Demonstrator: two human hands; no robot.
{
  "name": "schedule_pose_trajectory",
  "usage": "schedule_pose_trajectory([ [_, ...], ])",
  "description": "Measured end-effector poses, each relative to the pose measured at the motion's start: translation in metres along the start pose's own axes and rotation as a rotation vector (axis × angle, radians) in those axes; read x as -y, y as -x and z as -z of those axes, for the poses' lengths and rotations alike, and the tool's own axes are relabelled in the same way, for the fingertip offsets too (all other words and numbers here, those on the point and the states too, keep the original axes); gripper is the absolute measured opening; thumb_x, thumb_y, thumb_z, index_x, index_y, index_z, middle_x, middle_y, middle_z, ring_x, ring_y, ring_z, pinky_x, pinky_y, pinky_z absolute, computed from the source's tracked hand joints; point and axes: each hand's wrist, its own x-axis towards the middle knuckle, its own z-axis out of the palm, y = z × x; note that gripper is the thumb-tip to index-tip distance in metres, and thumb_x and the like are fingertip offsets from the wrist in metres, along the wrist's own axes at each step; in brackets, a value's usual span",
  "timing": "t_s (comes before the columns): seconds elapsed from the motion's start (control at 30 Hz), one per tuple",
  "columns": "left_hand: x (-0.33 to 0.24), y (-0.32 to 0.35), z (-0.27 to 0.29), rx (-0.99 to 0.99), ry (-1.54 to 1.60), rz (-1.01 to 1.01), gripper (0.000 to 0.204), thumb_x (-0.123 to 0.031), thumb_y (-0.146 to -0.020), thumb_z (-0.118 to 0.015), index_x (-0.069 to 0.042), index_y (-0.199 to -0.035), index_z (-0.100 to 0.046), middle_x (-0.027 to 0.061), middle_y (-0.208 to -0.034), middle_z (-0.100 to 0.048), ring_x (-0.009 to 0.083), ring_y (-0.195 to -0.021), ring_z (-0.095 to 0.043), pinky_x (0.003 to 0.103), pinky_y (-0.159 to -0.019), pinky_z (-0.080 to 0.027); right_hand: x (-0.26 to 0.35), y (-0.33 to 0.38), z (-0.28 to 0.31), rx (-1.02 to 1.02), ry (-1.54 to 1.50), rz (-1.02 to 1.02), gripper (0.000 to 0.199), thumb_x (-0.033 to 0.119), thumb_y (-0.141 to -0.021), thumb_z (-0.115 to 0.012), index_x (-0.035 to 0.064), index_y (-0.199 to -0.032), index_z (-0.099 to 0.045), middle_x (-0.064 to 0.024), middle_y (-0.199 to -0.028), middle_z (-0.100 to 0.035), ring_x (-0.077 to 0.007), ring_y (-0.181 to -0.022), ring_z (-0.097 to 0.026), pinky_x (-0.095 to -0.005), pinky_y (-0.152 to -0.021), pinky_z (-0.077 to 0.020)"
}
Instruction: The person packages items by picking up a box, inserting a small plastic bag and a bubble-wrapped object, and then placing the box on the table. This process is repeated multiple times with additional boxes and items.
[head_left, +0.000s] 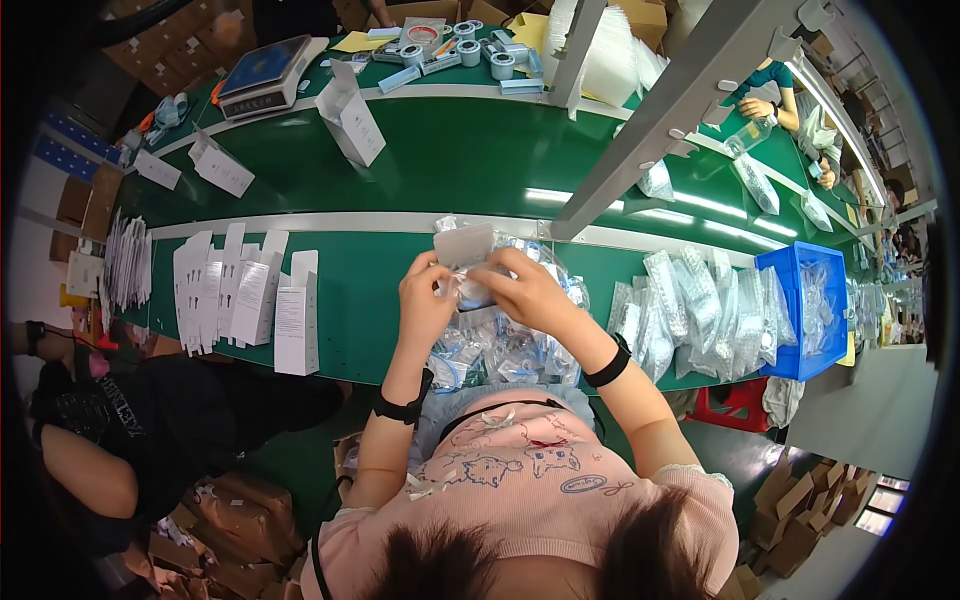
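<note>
Both my hands are together at the middle of the green bench, over a pile of clear plastic packets. My left hand [426, 302] is closed, pinching the left side of a small white carton [464, 244] whose flap stands up. On the carton's other side my right hand [528, 292] has its fingers bent and closed on its edge. My fingers partly cover the carton, and what lies inside it cannot be made out. Close below my hands lie the clear packets [505, 350], with bluish parts inside.
Flat white cartons [215, 285] stand in a row at left. Bubble-wrap pouches [700, 310] lie at right beside a blue bin [808, 330]. An upright white box [352, 120] stands on the far belt. A grey post [650, 110] rises at right. A person in black [150, 430] sits at left.
</note>
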Motion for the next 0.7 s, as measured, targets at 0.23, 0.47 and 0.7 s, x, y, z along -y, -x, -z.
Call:
schedule_pose_trajectory([
  [0.23, -0.009, -0.003, 0.007, 0.024, -0.023, 0.098, 0.009, 0.002, -0.061, -0.064, 0.000, -0.067, -0.058, 0.0055, -0.085, -0.055, 0.0095, -0.054, -0.046, 0.022, -0.045, -0.031, -0.002, 0.008, 0.001, 0.237, 0.354, 0.142, 0.055, 0.013, -0.061, -0.070, 0.0088, -0.113, -0.052, -0.0131, -0.113, -0.045, -0.0338, -0.115, -0.034, -0.0411, -0.094, -0.0329],
  [0.47, 0.026, 0.001, 0.012, -0.058, 0.432, 0.085, 0.034, -0.007, -0.068, -0.063, -0.003, -0.099, -0.052, 0.0149, -0.119, -0.044, 0.0209, -0.104, -0.046, 0.029, -0.082, -0.040, -0.054, 0.018, -0.051, 0.027, -0.695, -0.429, 0.101, 0.018, -0.062, -0.075, 0.0147, -0.136, -0.007, -0.0123, -0.135, -0.025, -0.0289, -0.128, -0.017, -0.0445, -0.098, -0.0272],
  [0.7, 0.107, 0.042, 0.155, 0.274, -1.164, 0.501, 0.085, -0.020, -0.065, -0.069, -0.009, -0.134, -0.020, 0.0105, -0.141, -0.015, 0.0301, -0.130, -0.010, 0.063, -0.096, -0.007, -0.108, -0.097, -0.034, -0.476, -0.748, -0.386, 0.084, 0.010, -0.057, -0.072, 0.0062, -0.128, -0.027, -0.0119, -0.120, -0.042, -0.0233, -0.112, -0.042, -0.0352, -0.091, -0.0358],
])
